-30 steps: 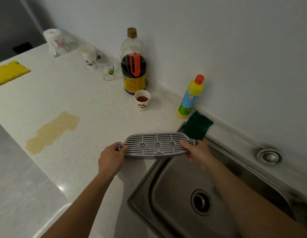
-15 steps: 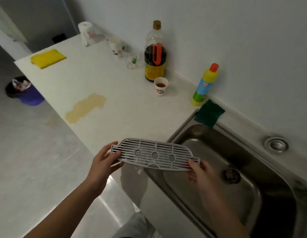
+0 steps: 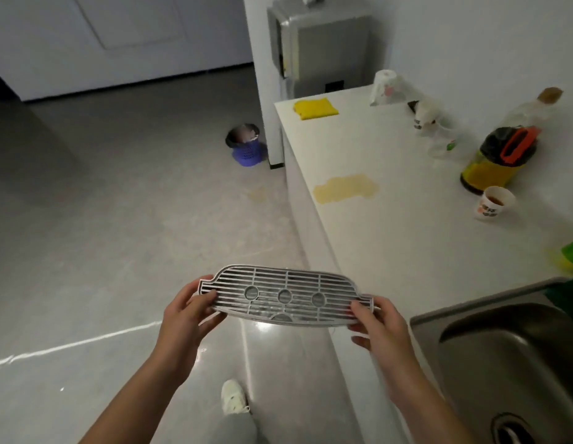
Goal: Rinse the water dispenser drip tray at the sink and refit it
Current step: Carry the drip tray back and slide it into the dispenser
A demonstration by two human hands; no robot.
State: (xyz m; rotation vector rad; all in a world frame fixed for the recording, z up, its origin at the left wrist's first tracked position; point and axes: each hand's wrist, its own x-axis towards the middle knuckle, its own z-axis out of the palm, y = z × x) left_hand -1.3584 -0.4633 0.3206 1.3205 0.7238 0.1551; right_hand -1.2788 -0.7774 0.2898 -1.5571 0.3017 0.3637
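The grey slotted drip tray (image 3: 285, 294) is held level in the air over the floor, just off the counter's front edge. My left hand (image 3: 186, 318) grips its left end and my right hand (image 3: 379, 326) grips its right end. The steel sink (image 3: 516, 357) lies at the lower right, with its drain at the bottom edge of the view. A grey water dispenser (image 3: 320, 43) stands at the far end of the counter, against the wall.
The white counter (image 3: 391, 238) carries a yellowish spill (image 3: 344, 188), a yellow cloth (image 3: 315, 108), a dark sauce bottle (image 3: 500, 158), a small paper cup (image 3: 496, 202) and other cups. A purple bin (image 3: 246, 149) stands on the grey floor. My white shoe (image 3: 234, 397) is below.
The tray has come away from above the sink and counter edge to over the floor, still in both hands. The view has swung left, bringing the dispenser and floor into sight.
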